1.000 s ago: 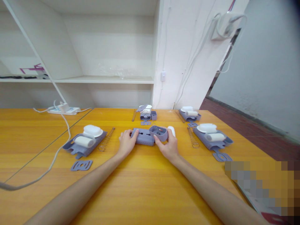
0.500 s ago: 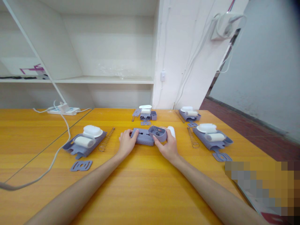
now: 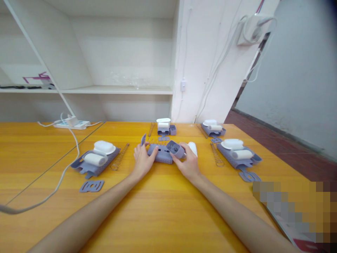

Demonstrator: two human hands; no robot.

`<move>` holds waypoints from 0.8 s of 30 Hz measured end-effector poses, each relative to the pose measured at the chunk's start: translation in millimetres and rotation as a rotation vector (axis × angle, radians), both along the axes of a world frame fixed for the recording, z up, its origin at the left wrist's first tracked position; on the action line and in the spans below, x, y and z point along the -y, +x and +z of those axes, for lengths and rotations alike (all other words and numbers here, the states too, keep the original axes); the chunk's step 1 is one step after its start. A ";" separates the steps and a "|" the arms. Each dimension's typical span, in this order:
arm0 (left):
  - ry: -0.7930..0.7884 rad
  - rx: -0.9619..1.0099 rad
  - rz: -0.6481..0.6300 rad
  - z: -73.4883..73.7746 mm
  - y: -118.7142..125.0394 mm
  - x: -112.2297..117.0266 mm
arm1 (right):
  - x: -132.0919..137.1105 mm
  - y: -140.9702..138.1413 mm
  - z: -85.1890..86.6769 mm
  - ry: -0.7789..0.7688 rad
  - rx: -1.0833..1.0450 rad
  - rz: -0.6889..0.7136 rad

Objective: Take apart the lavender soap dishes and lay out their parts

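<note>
A grey-blue perforated plastic tray (image 3: 161,154) lies on the yellow wooden table (image 3: 163,211) in the middle. My left hand (image 3: 141,160) grips its left end, thumb on top. My right hand (image 3: 187,162) is closed on a small grey-blue cup-shaped part (image 3: 176,149), tilted against the tray's right end. A white cylinder (image 3: 192,148) lies just behind my right hand. A small flat grey-blue piece (image 3: 143,139) stands up behind my left fingers; whether they touch it is unclear.
Similar grey-blue trays with white rolls and white dishes stand at the left (image 3: 95,160), right (image 3: 238,154), back middle (image 3: 163,128) and back right (image 3: 212,129). Metal springs (image 3: 119,157) (image 3: 217,155) lie beside them. A flat clip (image 3: 91,186), a power strip (image 3: 71,123) and a white cable (image 3: 63,172) are at left.
The cup-shaped part has tilted and shifted slightly left onto the tray's end. My left hand has moved up onto the tray, and a small flat piece now shows behind it.
</note>
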State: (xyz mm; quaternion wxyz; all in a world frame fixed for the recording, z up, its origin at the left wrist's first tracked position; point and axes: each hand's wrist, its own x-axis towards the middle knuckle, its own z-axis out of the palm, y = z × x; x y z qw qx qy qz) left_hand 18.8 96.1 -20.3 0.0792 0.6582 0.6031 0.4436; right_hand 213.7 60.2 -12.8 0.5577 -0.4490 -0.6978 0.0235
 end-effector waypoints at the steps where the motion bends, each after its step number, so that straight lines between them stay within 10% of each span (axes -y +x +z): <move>1: 0.041 -0.004 -0.037 2.0 1.0 2.4 | -0.6 0.2 -1.3 0.005 0.009 0.008; 8: 0.372 -0.124 -0.374 10.9 4.0 21.2 | -1.7 0.5 -8.4 0.002 0.124 0.076; 24: 0.647 -0.379 -0.543 8.3 -0.3 23.0 | 2.4 -0.9 -5.2 0.132 0.312 0.154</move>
